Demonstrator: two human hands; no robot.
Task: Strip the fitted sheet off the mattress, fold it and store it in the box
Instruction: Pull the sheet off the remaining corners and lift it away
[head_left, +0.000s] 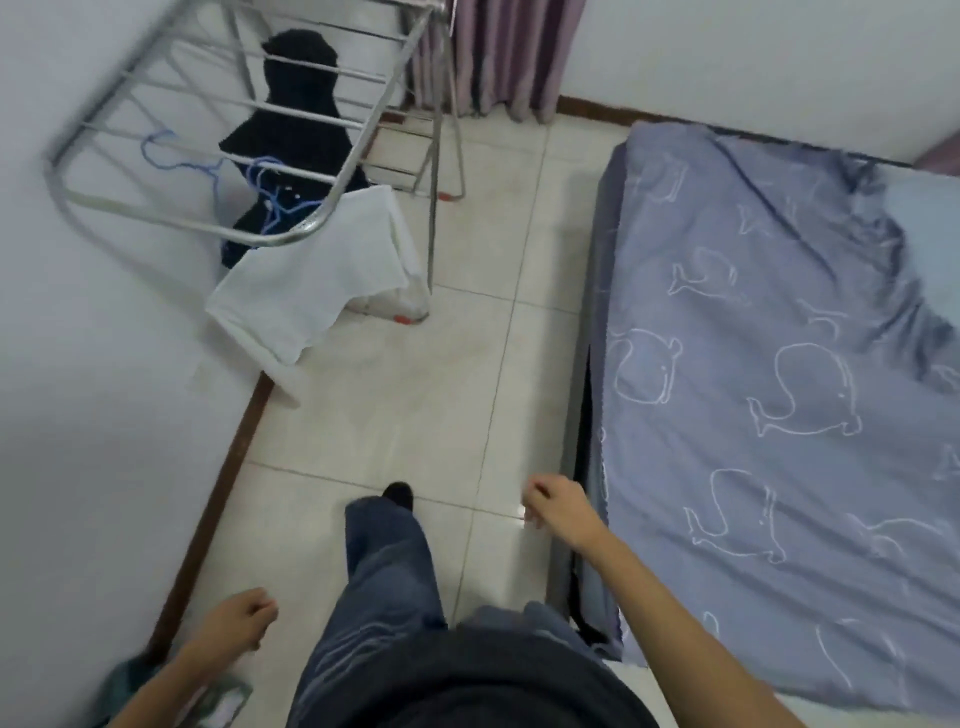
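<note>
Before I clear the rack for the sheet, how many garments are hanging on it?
2: a white T-shirt draped off the rack's near corner, and a dark garment hanging beneath its bars. Others may be hidden beyond the frame's top.

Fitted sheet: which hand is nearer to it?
Right. The right hand hangs just beside the fitted sheet at the mattress edge, not touching. The left hand is across the floor, near the wall.

The right hand is hanging loosely curled, empty, just beside the edge of the mattress — the blue fitted sheet is lying rumpled to its right. The left hand is curling empty near the wall; a drying rack is standing well ahead of both hands.
</note>
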